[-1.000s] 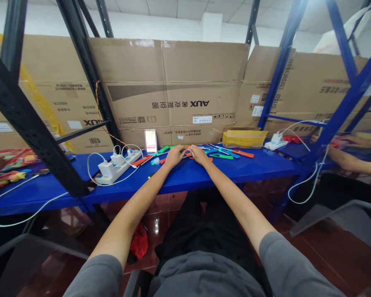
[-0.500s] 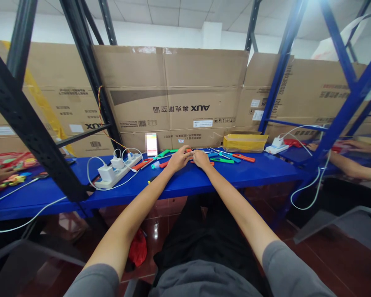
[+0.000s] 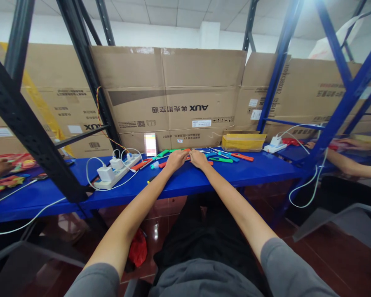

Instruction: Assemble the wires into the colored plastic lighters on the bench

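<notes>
My left hand point(image 3: 177, 160) and my right hand point(image 3: 199, 159) meet over the blue table point(image 3: 253, 171), fingers bent and fingertips close together. A bit of orange shows between them, but what they hold is mostly hidden. Around them lie several long tools with coloured handles and thin metal rods. An orange-handled tool point(image 3: 243, 157) and a green-handled tool point(image 3: 221, 159) are to the right. Left of my hands are another green-handled tool point(image 3: 162, 154) and an orange-handled one point(image 3: 141, 164). A red piece point(image 3: 162, 164) is partly covered by my left hand.
A white power strip point(image 3: 111, 179) with plugged-in chargers and looping cables is on the left. Behind stand a bright phone-like screen point(image 3: 150, 145), cardboard panels point(image 3: 136, 70) and a yellow-taped box point(image 3: 243, 142). Rack posts point(image 3: 272, 90) frame the table. Other people's arms point(image 3: 346, 162) show at both sides.
My left hand's fingers have lowered and curled in closer to my right hand. The camera view has shifted slightly. At the far left, another person's hand has moved up.
</notes>
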`<state>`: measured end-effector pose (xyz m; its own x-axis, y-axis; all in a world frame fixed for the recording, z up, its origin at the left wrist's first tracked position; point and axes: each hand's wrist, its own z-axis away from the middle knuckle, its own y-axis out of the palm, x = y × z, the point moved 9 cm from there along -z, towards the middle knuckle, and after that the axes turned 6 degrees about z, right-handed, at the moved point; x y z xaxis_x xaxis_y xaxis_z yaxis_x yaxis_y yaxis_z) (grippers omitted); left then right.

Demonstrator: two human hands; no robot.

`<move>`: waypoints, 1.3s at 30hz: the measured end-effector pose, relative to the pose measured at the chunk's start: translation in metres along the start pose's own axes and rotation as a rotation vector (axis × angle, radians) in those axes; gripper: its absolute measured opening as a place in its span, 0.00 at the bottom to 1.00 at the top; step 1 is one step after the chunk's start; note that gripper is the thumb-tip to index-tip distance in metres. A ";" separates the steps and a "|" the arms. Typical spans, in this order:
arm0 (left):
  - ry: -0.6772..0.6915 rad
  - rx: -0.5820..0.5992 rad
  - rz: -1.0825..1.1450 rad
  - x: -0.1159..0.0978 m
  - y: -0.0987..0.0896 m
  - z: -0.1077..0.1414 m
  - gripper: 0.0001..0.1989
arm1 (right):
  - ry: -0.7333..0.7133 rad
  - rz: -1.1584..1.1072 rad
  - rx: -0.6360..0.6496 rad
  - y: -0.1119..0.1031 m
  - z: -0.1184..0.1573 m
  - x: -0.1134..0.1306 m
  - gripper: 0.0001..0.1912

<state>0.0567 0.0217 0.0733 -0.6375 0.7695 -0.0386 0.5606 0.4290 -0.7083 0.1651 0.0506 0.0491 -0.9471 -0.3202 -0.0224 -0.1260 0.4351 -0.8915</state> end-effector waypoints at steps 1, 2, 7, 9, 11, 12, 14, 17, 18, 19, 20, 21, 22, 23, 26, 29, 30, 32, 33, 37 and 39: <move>-0.036 -0.014 0.014 0.002 -0.001 0.000 0.12 | -0.005 -0.021 -0.027 -0.001 -0.001 0.000 0.17; -0.077 -0.032 0.027 0.005 -0.003 0.001 0.12 | -0.009 -0.046 -0.060 -0.002 -0.001 -0.001 0.16; -0.250 -0.104 0.082 0.022 -0.011 0.007 0.10 | -0.052 -0.146 -0.193 -0.004 -0.005 -0.002 0.15; -0.275 -0.118 0.136 0.025 -0.013 0.007 0.09 | -0.077 -0.155 -0.208 -0.002 -0.007 -0.002 0.16; -0.295 -0.146 0.233 0.027 -0.014 0.007 0.09 | -0.089 -0.159 -0.213 0.000 -0.008 -0.003 0.16; -0.306 -0.166 0.291 0.028 -0.015 0.007 0.08 | -0.093 -0.163 -0.212 0.001 -0.009 -0.003 0.16; -0.337 -0.205 0.398 0.030 -0.016 0.007 0.08 | -0.109 -0.172 -0.205 0.003 -0.009 -0.003 0.17; -0.406 -0.252 0.486 0.038 -0.015 0.009 0.07 | -0.129 -0.167 -0.206 0.004 -0.010 -0.001 0.17; -0.431 -0.270 0.498 0.042 -0.015 0.010 0.07 | -0.132 -0.158 -0.213 0.003 -0.010 0.000 0.17; -0.454 -0.287 0.505 0.045 -0.016 0.012 0.06 | -0.136 -0.149 -0.219 0.003 -0.010 0.001 0.17; -0.473 -0.302 0.507 0.048 -0.016 0.013 0.06 | -0.141 -0.138 -0.222 0.002 -0.010 0.002 0.17; -0.492 -0.314 0.507 0.050 -0.016 0.014 0.06 | -0.150 -0.129 -0.221 0.002 -0.010 0.004 0.17; -0.508 -0.323 0.504 0.052 -0.017 0.015 0.07 | -0.163 -0.121 -0.218 0.003 -0.010 0.006 0.16; -0.522 -0.329 0.498 0.054 -0.017 0.016 0.07 | -0.176 -0.115 -0.215 0.003 -0.009 0.008 0.16; -0.543 -0.329 0.461 0.056 -0.017 0.018 0.05 | -0.224 -0.112 -0.204 0.001 -0.007 0.014 0.15; -0.520 -0.282 0.427 0.056 -0.015 0.016 0.04 | -0.254 -0.117 -0.188 -0.001 -0.005 0.018 0.16; -0.504 -0.257 0.422 0.056 -0.013 0.015 0.05 | -0.252 -0.113 -0.181 -0.001 -0.005 0.018 0.16; -0.469 -0.204 0.413 0.055 -0.007 0.012 0.06 | -0.226 -0.095 -0.175 -0.004 -0.005 0.016 0.17; -0.459 -0.184 0.406 0.055 -0.005 0.011 0.07 | -0.212 -0.084 -0.170 -0.004 -0.005 0.015 0.18; -0.463 -0.184 0.380 0.056 -0.002 0.010 0.07 | -0.231 -0.058 -0.117 -0.004 -0.003 0.017 0.18; -0.461 -0.178 0.388 0.055 -0.001 0.010 0.07 | -0.268 -0.051 -0.088 -0.003 -0.001 0.022 0.18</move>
<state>0.0156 0.0587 0.0646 -0.5105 0.6185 -0.5973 0.8508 0.2625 -0.4553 0.1441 0.0432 0.0524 -0.8287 -0.5492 -0.1078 -0.2074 0.4802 -0.8523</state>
